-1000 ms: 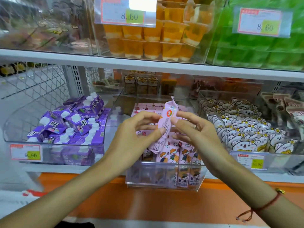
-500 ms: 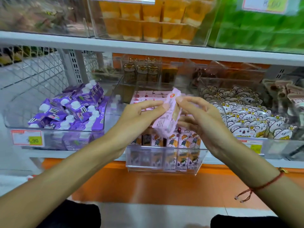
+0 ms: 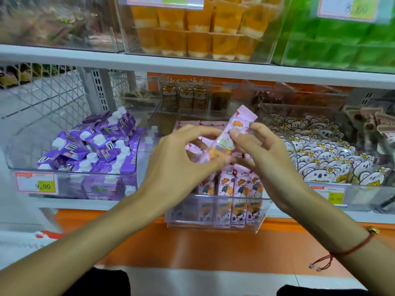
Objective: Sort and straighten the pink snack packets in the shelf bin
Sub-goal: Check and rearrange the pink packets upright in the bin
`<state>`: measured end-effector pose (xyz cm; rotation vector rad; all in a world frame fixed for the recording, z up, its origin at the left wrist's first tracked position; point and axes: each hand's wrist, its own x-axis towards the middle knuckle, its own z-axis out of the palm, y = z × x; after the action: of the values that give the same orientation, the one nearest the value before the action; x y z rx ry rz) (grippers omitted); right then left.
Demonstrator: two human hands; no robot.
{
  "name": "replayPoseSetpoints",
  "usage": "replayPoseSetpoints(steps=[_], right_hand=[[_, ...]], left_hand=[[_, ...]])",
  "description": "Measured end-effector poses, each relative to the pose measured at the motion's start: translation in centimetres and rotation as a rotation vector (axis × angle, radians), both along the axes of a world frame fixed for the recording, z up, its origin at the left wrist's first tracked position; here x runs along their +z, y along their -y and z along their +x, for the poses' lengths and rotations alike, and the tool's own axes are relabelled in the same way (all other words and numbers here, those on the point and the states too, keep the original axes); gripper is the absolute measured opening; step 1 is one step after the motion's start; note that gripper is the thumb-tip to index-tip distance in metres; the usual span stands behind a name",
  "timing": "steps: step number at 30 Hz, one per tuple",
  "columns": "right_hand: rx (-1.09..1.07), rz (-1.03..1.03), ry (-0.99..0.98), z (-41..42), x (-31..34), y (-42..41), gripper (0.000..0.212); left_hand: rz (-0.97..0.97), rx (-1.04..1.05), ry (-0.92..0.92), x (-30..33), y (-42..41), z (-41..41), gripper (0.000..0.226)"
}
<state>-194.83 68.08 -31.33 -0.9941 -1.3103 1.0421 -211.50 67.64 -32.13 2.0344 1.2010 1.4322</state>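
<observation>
Lower shelf (image 3: 149, 207), white with an orange front edge, carries a row of clear bins: purple cartons (image 3: 94, 146) left, pink snack packets (image 3: 233, 189) in the middle bin (image 3: 213, 223), koala-print packs (image 3: 324, 159) right.

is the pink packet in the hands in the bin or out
Out: both hands, left hand and right hand, hold the pink packet above the bin.

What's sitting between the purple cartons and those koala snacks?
In the head view, the clear bin of pink packets, with both hands holding one packet above it.
</observation>
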Motion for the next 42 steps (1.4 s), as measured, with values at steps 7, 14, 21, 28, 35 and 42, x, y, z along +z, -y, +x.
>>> replayPoseSetpoints(steps=[7, 14, 21, 28, 35, 42], right_hand=[[-0.004, -0.05, 0.056, 0.7, -0.9, -0.6, 0.027], [0.08, 0.182, 0.218, -0.7, -1.0, 0.5, 0.02], [0.093, 0.316, 0.504, -0.1, -1.1, 0.5, 0.041], [-0.124, 0.458, 0.7, 1.6, -1.2, -0.5, 0.038], [-0.186, 0.379, 0.991, 2.1, -1.8, -0.3, 0.03], [-0.021, 0.407, 1.438, 2.2, -2.2, 0.2, 0.042]], left_hand=[[-0.2, -0.107, -0.02, -0.7, -0.6, 0.0, 0.039], [-0.27, -0.057, 0.098, -0.1, -0.6, -0.1, 0.039], [-0.204, -0.069, 0.576, 0.4, -0.7, -0.5, 0.019], [-0.253, -0.076, 0.394, 0.3, -0.4, -1.1, 0.023], [-0.045, 0.101, 0.404, 1.0, -3.1, -1.7, 0.028], [-0.099, 0.078, 0.059, 1.8, -9.0, 0.1, 0.025]])
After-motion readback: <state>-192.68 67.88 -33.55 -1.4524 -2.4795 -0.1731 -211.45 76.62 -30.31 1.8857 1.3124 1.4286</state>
